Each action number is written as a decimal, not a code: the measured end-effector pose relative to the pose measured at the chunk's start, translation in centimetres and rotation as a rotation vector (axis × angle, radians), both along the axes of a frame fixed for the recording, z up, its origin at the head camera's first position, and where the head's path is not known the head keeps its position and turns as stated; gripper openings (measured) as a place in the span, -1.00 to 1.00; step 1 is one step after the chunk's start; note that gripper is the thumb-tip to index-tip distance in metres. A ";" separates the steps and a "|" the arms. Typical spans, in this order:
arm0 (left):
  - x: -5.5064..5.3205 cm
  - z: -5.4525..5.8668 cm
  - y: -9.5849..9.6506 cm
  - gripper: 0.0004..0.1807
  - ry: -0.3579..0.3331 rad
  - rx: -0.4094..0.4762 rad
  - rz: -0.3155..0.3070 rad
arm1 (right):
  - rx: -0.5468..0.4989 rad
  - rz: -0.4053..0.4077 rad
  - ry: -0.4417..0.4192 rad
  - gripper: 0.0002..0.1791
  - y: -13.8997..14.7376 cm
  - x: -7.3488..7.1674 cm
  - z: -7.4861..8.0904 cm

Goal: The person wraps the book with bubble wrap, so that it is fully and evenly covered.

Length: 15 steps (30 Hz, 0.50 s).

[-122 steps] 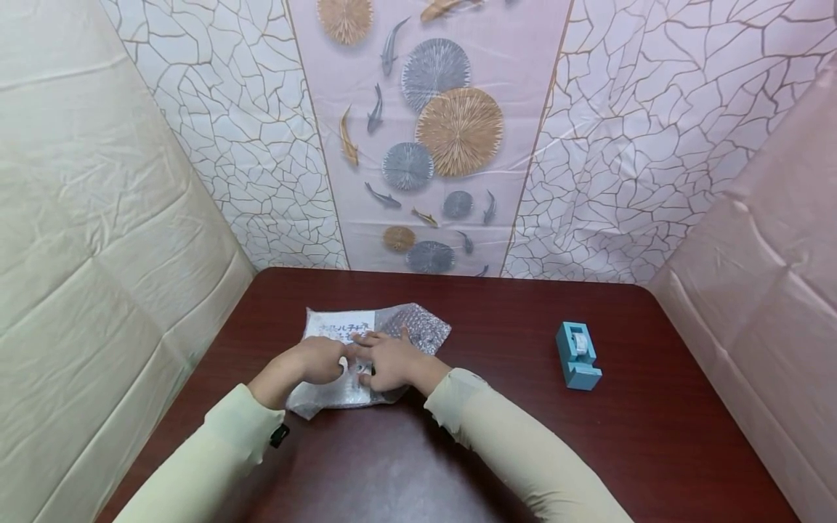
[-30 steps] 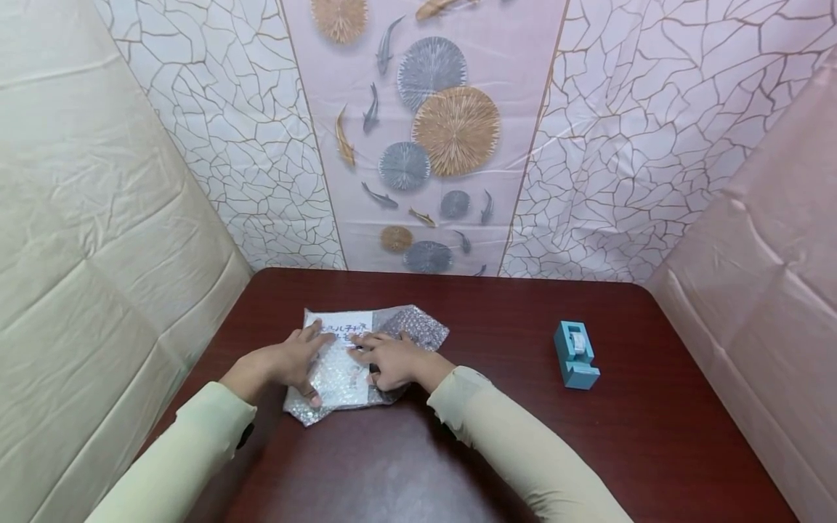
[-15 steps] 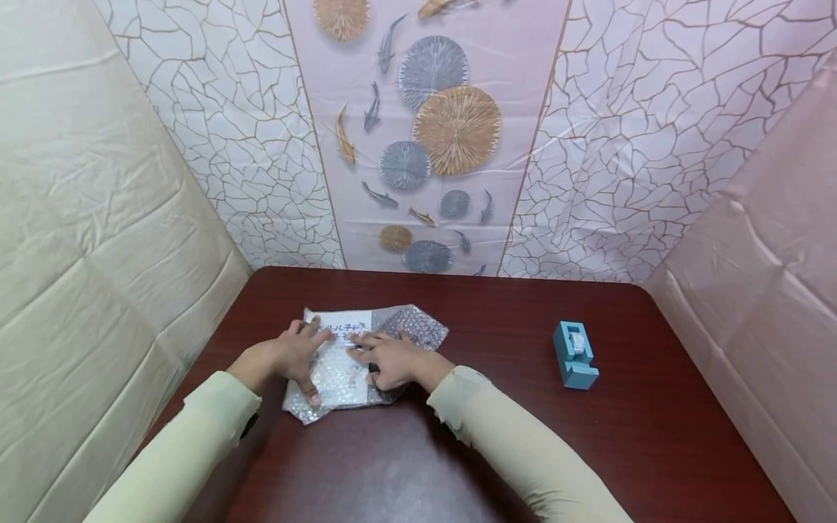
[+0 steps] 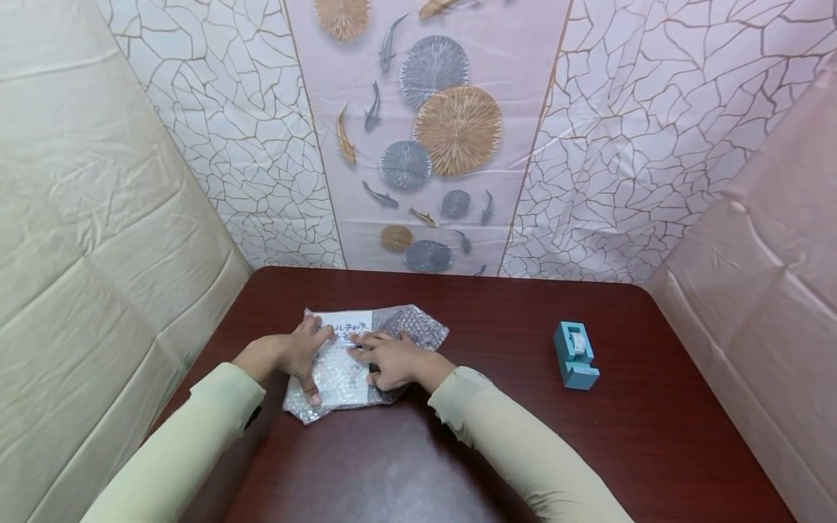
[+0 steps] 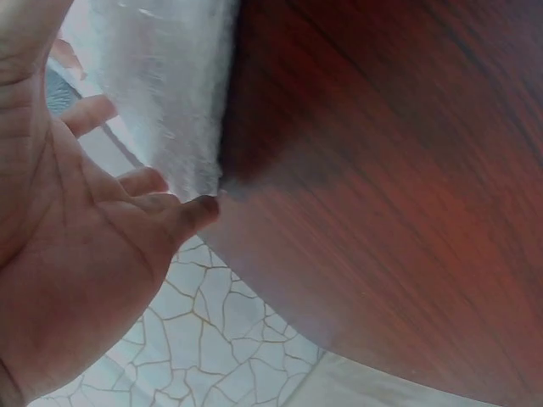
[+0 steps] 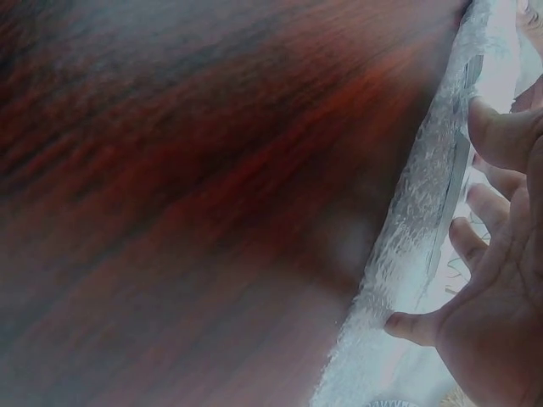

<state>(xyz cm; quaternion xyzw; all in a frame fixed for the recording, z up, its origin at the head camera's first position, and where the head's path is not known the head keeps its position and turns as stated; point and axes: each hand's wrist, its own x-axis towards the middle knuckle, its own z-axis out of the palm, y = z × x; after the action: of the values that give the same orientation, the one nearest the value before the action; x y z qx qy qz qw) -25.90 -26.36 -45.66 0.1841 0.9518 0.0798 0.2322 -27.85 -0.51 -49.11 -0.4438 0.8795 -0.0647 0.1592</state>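
A flat white item with blue lettering [image 4: 344, 378] lies under clear bubble wrap [image 4: 421, 325] on the table, left of centre. My left hand [image 4: 297, 356] rests spread over its left edge, thumb toward the near corner and fingers toward the far one. In the left wrist view, fingertips of the left hand [image 5: 93, 220] are at the side of the bubble wrap [image 5: 161, 76]. My right hand [image 4: 395, 361] presses on the wrap's middle with fingers fanned out. In the right wrist view, the right hand's fingers [image 6: 411, 328] reach over the wrapped edge [image 6: 399, 246].
A blue tape dispenser [image 4: 577, 356] with a roll of clear tape stands on the right side of the dark red wooden table [image 4: 490, 414]. Patterned cloth [image 4: 425, 218] hangs behind the table, and pale padded panels [image 4: 98, 290] flank it.
Earlier my left hand was curled beside the right hand at the middle of the wrap. It has moved left and spread over the left edge. The right hand has stayed in place.
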 end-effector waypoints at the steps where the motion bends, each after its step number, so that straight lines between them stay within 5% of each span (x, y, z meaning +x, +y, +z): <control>1: 0.0 0.0 0.1 0.45 -0.004 0.002 0.001 | 0.000 -0.001 0.001 -0.24 0.0 0.0 -0.1; 7: 0.1 0.1 0.3 0.71 -0.073 -0.019 0.044 | -0.001 -0.005 0.015 -0.23 0.0 0.2 -0.3; 15: -0.1 0.1 0.5 0.71 -0.108 -0.075 0.058 | -0.004 -0.023 0.043 -0.21 -0.1 0.5 -0.3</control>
<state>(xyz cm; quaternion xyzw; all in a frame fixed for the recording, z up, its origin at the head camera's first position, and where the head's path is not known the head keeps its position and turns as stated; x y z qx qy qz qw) -25.98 -25.88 -45.58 0.1429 0.9451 0.0607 0.2875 -27.38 -0.59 -49.42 -0.4353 0.8876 -0.0588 0.1387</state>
